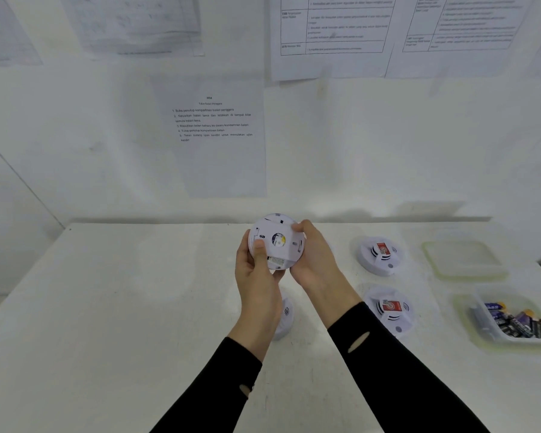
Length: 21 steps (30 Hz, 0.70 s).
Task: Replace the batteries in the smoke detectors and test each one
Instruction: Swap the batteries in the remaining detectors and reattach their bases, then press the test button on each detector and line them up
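I hold a round white smoke detector [278, 237] above the table with its back side facing me. My left hand [255, 270] grips its left edge, thumb pressed on the back. My right hand [313, 254] grips its right edge, fingers curled over the rim. Two more white detectors with red labels lie face up on the table at the right, one farther [380, 254] and one nearer [391, 310]. Another white detector [284, 320] lies on the table below my hands, mostly hidden by my left wrist.
A clear plastic tub [481, 320] with several batteries stands at the right edge of the white table [122, 307]. Its lid [464, 259] lies flat behind it. Printed instruction sheets [213, 135] hang on the white wall behind the table.
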{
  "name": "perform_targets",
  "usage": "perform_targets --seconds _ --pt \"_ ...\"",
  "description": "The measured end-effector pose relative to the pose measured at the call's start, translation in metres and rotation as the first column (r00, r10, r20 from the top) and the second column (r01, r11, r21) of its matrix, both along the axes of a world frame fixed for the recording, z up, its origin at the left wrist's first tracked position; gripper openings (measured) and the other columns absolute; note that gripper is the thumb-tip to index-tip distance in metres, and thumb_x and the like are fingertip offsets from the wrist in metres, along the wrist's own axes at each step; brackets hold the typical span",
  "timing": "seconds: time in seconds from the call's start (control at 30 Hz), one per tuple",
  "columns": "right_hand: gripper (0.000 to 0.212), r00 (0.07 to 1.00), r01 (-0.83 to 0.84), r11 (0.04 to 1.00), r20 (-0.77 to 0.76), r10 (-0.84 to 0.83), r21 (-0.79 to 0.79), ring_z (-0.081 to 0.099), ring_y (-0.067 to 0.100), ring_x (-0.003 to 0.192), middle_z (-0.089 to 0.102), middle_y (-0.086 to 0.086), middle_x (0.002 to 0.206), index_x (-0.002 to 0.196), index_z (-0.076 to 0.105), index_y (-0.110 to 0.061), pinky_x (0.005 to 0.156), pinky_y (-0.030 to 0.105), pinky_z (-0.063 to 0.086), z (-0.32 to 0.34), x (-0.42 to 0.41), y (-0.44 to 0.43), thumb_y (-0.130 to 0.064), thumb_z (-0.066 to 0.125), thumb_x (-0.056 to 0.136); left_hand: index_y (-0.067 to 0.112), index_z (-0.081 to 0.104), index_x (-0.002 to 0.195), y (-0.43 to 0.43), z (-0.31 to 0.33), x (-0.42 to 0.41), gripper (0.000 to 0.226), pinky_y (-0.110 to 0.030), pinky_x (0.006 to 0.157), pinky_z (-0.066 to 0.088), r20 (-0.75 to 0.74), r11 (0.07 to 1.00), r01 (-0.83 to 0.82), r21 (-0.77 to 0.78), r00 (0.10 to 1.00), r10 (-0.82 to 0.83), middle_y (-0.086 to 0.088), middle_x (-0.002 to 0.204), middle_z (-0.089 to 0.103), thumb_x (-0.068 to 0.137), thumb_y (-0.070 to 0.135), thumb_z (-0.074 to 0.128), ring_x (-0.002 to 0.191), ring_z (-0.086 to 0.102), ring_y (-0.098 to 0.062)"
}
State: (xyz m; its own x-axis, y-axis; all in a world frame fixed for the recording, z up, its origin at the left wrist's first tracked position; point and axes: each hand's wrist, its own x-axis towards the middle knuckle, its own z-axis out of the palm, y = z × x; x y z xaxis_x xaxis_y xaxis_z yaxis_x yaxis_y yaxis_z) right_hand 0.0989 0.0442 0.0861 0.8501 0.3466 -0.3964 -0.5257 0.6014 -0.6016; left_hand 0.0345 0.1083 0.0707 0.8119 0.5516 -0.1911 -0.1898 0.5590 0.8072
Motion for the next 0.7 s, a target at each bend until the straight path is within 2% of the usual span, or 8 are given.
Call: perform_targets --seconds 0.13,0.2,0.27,0.33,0.43,0.6,0.7 --pt "0.03 1.0 0.019 0.999 0.004 -0.019 0.028 0.064 0.034 0.093 0.065 0.021 0.107 0.112 0.059 0.0 0.083 0.046 0.052 0.005 -0.002 0.002 -0.011 0.048 0.087 0.015 0.055 0.135 0.0 0.005 0.0 0.033 -0.044 0.087 0.06 0.019 0.999 -0.003 0.049 1.0 0.002 -0.004 0.128 0.066 0.104 0.024 0.049 0.116 0.066 -0.021" --pt "0.036 1.0 0.025 0.999 -0.012 -0.025 0.02 0.064 0.036 0.095 0.064 0.023 0.115 0.119 0.058 0.0 0.08 0.047 0.054 0.01 -0.002 0.002 -0.011 0.049 0.086 0.015 0.052 0.138 0.001 0.005 -0.001 0.035 -0.044 0.09 0.058 0.045 0.998 0.026 0.05 0.999 -0.029 -0.004 0.131 0.064 0.104 0.023 0.048 0.119 0.064 -0.022" --pt "0.047 0.999 0.021 1.0 -0.04 -0.021 0.014 0.062 0.038 0.106 0.059 0.024 0.128 0.131 0.053 0.001 0.086 0.049 0.053 0.012 -0.001 0.001 -0.01 0.049 0.085 0.015 0.045 0.144 0.002 0.004 -0.003 0.04 -0.045 0.098 0.054 0.086 0.995 0.084 0.048 0.992 -0.088 -0.004 0.136 0.06 0.103 0.018 0.047 0.123 0.061 -0.023" --pt "0.051 0.997 0.01 1.0 -0.081 -0.008 0.021 0.059 0.039 0.113 0.057 0.023 0.131 0.133 0.051 0.002 0.092 0.051 0.051 0.013 0.002 -0.001 -0.009 0.048 0.084 0.012 0.041 0.146 0.004 0.002 -0.005 0.043 -0.047 0.101 0.051 0.112 0.991 0.125 0.05 0.985 -0.129 -0.008 0.141 0.057 0.103 0.014 0.045 0.127 0.058 -0.026" --pt "0.039 0.995 -0.009 0.999 -0.095 0.012 0.037 0.059 0.038 0.104 0.061 0.023 0.12 0.121 0.057 0.002 0.094 0.051 0.048 0.017 0.001 -0.005 -0.009 0.044 0.085 0.008 0.04 0.145 0.008 -0.003 -0.006 0.04 -0.049 0.103 0.049 0.141 0.986 0.159 0.052 0.976 -0.165 -0.015 0.144 0.053 0.106 0.012 0.041 0.13 0.055 -0.03" --pt "0.029 0.992 -0.037 0.998 -0.117 0.043 0.049 0.063 0.037 0.091 0.066 0.02 0.099 0.105 0.061 0.0 0.09 0.05 0.049 0.025 -0.002 -0.009 -0.008 0.043 0.084 0.01 0.041 0.146 0.007 -0.002 -0.007 0.04 -0.048 0.099 0.052 0.147 0.987 0.157 0.032 0.976 -0.16 -0.012 0.144 0.054 0.106 0.012 0.04 0.129 0.056 -0.03" --pt "0.031 0.996 -0.026 0.998 -0.089 0.032 0.062 0.062 0.036 0.09 0.063 0.021 0.1 0.107 0.058 0.001 0.092 0.049 0.048 0.024 -0.003 -0.005 -0.007 0.039 0.084 0.009 0.044 0.144 0.006 -0.003 -0.005 0.039 -0.05 0.096 0.054 0.122 0.993 0.113 -0.017 0.986 -0.11 -0.015 0.143 0.054 0.105 0.018 0.042 0.127 0.058 -0.031"
